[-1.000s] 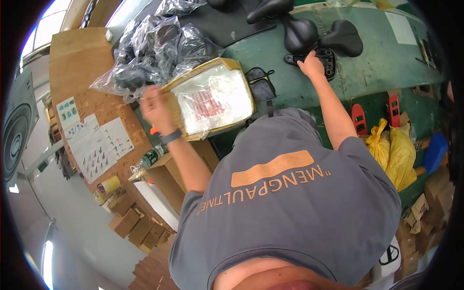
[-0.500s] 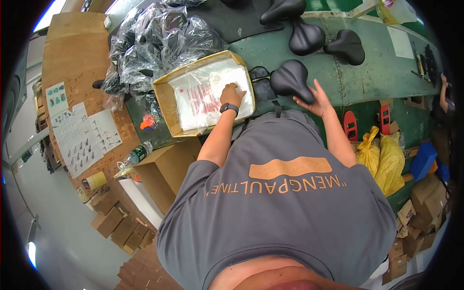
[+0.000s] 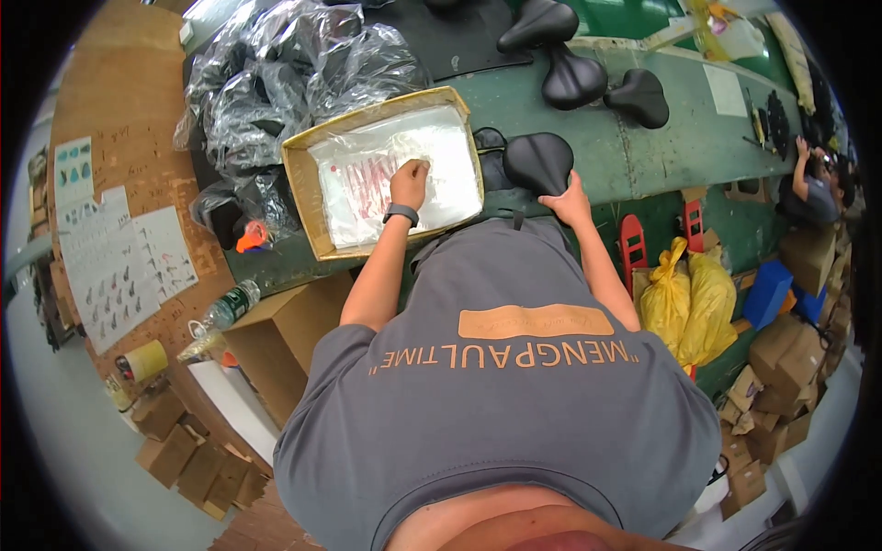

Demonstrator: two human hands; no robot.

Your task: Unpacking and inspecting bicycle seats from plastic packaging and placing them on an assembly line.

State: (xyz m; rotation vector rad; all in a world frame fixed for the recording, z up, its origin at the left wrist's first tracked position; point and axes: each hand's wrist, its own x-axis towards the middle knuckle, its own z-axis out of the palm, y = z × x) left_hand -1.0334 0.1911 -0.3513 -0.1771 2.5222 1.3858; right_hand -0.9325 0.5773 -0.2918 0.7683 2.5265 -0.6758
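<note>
My left hand [image 3: 411,184] is closed in a pinch over a stack of clear plastic bags [image 3: 358,216] with red print. Whatever its fingertips hold is too thin to make out. The bags lie in an open yellow-edged cardboard box [image 3: 303,193] on the green workbench. Right of the box, my right hand [image 3: 571,200] grips the narrow nose of a black bicycle saddle [image 3: 536,158], thumb at its near end and fingers along the right side. The saddle rests at the bench's near edge, next to a small black mesh-like piece [image 3: 491,165].
Plastic-wrapped saddles [image 3: 266,92] heap behind the box. More black saddles [image 3: 574,83] stand farther back. A water bottle [image 3: 230,305] and an open carton [image 3: 285,331] are at left. Yellow sacks [image 3: 703,308] sit at right. Another person [image 3: 813,184] is at far right.
My left hand has gone from spread fingers on the bags to a pinch. My right hand, open beside the saddle before, has closed around its nose; the saddle has turned slightly.
</note>
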